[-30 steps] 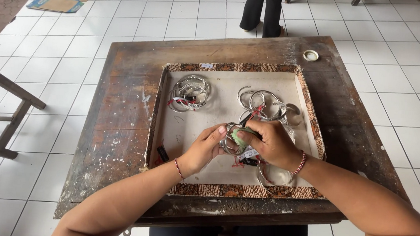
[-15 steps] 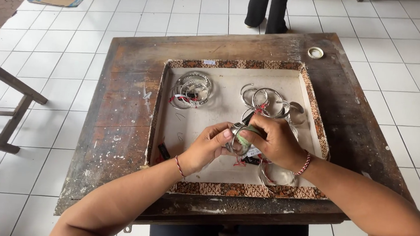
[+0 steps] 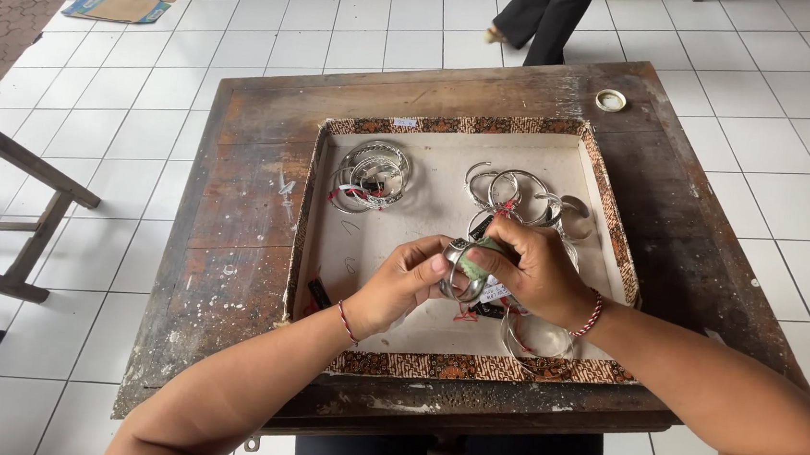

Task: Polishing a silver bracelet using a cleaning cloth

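Observation:
Both of my hands meet over a shallow tray (image 3: 430, 148) with a brown patterned rim on a worn wooden table (image 3: 243, 205). My left hand (image 3: 400, 285) and my right hand (image 3: 532, 271) grip the same silver metal bangle (image 3: 464, 271), which has a green patch and a white tag on it. A cluster of silver bangles (image 3: 370, 177) with red ties lies at the tray's far left. More bangles (image 3: 519, 190) lie just beyond my right hand, and a single bangle (image 3: 536, 336) lies under my right wrist.
A small round lid (image 3: 611, 100) sits near the table's far right corner. A small dark object (image 3: 319, 293) lies in the tray's near left. A person's legs (image 3: 542, 17) stand beyond the table on white floor tiles. A wooden frame (image 3: 12, 206) stands at left.
The hands have stayed in place over the tray, turning the bangle slightly between them. The person standing beyond the table has shifted a little.

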